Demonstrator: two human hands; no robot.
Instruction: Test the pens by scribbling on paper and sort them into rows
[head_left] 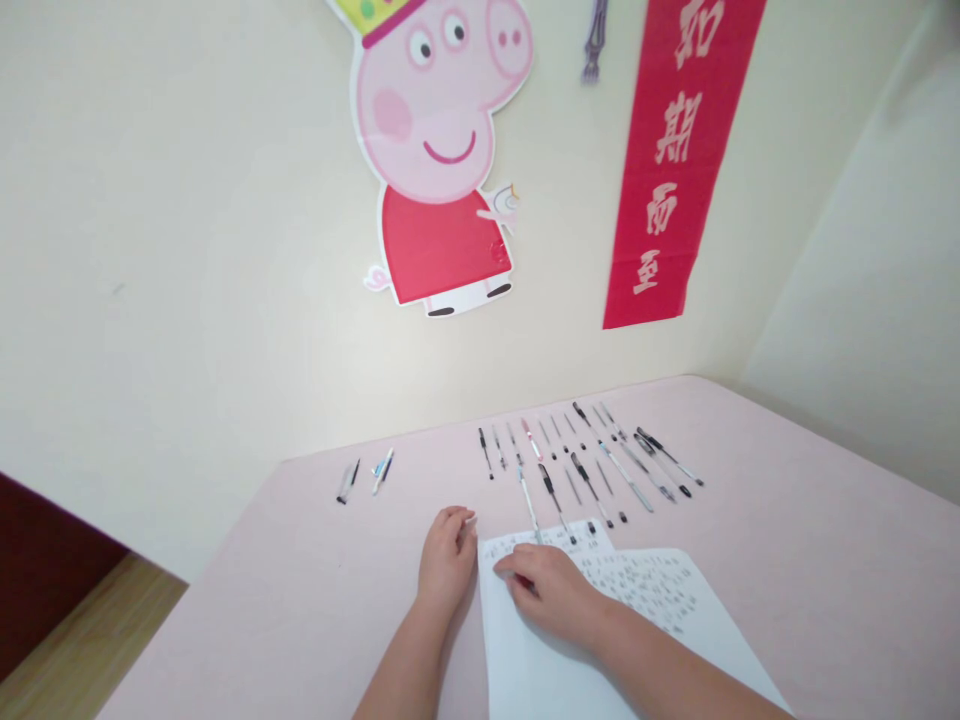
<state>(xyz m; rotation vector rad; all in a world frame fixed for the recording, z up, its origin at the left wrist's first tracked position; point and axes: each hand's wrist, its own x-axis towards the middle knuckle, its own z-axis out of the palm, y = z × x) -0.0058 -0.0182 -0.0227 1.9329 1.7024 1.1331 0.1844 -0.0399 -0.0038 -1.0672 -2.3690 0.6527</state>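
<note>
My left hand [448, 558] rests at the left edge of the white paper [525, 670], its fingers curled together. A small pale spot shows at its fingertips, too small to name. Over the upper part of the paper is my right hand [556, 592], fingers bent in toward the thumb; whatever lies inside them is hidden. Just beyond the right hand lies a white pen [527, 498], its lower end near the knuckles. A black-capped pen [555, 500] lies beside it, reaching the top of the paper. Handwritten marks cover the upper right of the sheets.
Several pens and refills, among them a pink pen [532, 440] and a light blue pen [626, 478], lie in rows at the back of the pink table [247, 600]. Further left are pen parts [349, 481] and a blue-white pen [382, 471]. A wall stands behind.
</note>
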